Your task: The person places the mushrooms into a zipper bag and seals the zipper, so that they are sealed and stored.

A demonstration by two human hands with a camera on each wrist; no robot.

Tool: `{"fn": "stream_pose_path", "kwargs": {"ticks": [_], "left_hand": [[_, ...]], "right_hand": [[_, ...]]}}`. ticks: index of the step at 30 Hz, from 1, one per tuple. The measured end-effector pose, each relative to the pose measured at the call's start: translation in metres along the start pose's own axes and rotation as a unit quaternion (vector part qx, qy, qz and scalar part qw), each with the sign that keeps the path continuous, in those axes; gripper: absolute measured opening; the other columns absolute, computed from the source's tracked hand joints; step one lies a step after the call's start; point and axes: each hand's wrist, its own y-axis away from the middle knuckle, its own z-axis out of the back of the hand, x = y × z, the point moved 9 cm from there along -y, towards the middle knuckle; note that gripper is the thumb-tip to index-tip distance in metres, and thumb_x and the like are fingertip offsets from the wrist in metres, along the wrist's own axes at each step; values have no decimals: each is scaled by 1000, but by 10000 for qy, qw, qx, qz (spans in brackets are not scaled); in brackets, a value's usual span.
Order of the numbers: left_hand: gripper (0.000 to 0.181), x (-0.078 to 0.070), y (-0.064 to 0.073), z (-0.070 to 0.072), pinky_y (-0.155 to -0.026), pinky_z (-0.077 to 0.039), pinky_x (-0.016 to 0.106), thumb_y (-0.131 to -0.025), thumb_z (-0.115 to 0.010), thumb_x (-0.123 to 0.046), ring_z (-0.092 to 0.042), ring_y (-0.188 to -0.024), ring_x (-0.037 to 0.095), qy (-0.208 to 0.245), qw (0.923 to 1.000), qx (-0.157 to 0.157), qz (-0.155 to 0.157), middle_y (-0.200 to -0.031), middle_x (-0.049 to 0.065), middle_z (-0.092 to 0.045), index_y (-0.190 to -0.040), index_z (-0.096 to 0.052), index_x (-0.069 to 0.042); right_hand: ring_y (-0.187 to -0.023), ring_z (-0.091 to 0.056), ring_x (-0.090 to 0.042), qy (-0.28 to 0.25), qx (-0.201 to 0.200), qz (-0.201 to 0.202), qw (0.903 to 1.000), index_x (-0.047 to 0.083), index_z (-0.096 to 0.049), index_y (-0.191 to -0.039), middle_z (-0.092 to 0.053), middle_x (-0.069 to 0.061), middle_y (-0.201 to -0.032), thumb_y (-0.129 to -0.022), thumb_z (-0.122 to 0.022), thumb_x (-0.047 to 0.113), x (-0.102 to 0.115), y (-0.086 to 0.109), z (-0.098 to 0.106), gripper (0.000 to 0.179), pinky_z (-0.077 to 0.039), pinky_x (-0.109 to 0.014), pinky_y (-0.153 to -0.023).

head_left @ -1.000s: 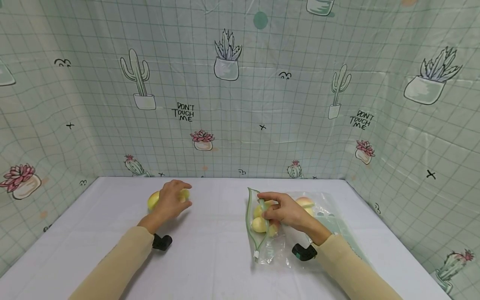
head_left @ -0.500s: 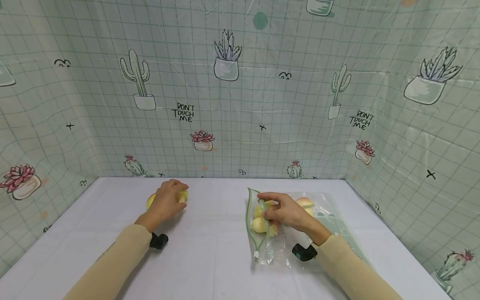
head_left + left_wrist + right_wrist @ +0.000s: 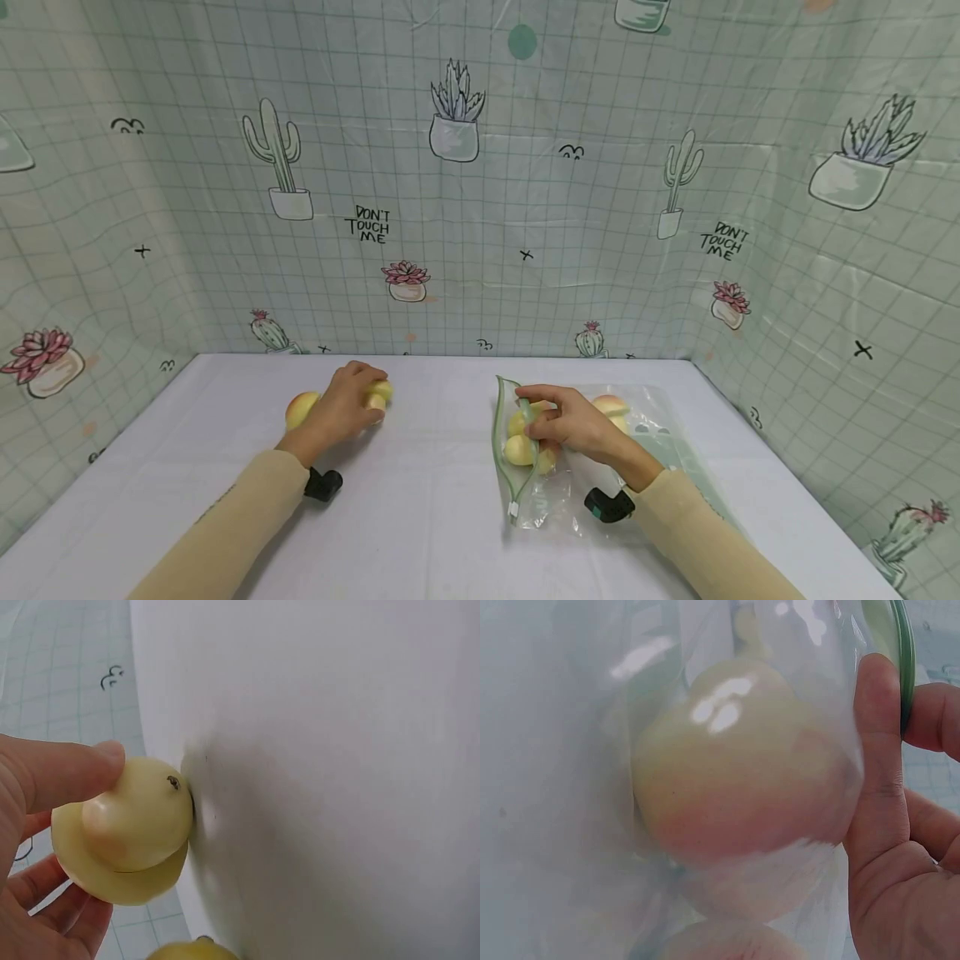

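Observation:
My left hand [image 3: 345,407] grips a pale yellow pear [image 3: 139,814] at the left of the table. In the left wrist view the thumb lies on the pear's near side and the fingers curl behind it. Whether the pear touches the cloth I cannot tell. Beside that wrist, a yellow-red fruit [image 3: 300,408] is partly hidden by the hand. At right, my right hand [image 3: 573,423] pinches the green zip edge of a clear zip bag [image 3: 546,504], its mouth parted toward the left. Several yellow-pink pears [image 3: 742,772] show through the plastic.
A white cloth [image 3: 442,500] covers the table. A white zip slider [image 3: 513,508] is at the near end of the bag's mouth. A grid-patterned curtain [image 3: 480,192] with printed plants stands behind the table and along both sides.
My left hand shifted slightly left, then back to the right, and its fingers came closer round the pear. The pear now sits farther right. My right hand and the bag have stayed still.

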Motion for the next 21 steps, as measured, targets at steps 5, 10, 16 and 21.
{"fn": "stream_pose_path", "kwargs": {"ticks": [5, 10, 16, 21], "left_hand": [[51, -4, -1, -4, -90, -42, 50, -77, -74, -4, -45, -111, 37, 202, 9998, 7, -61, -125, 19, -48, -125, -56, 0], [55, -9, 0, -8, -87, -43, 48, -76, -76, -6, -46, -108, 35, 219, 9997, 3, -122, -124, 20, -49, -126, -54, 2], [53, -15, 0, -10, -88, -42, 47, -73, -77, -3, -48, -107, 33, 364, 9986, -41, -371, -120, 17, -51, -122, -58, 1], [53, -17, 0, -12, -90, -42, 47, -72, -77, -2, -50, -107, 32, 438, 9979, -24, -468, -119, 16, -52, -122, -58, 1]], "right_hand": [[-63, -55, -16, 2, -31, 0, 10000, 7, -41, -144, -69, -12, -83, -86, -66, 7, 1, 0, 0, 64, -44, -28, -51], [-62, -54, -15, 11, -52, -15, 10000, 6, -41, -144, -67, -11, -76, -85, -66, 6, 1, 0, -1, 64, -44, -27, -52], [-62, -55, -16, 13, -64, -6, 10000, 6, -41, -144, -67, -11, -76, -85, -66, 6, 1, 1, -1, 64, -44, -27, -51], [-63, -56, -16, 12, -51, -9, 10000, 6, -41, -144, -68, -11, -78, -85, -66, 6, 0, 0, 0, 64, -44, -27, -52]]}}
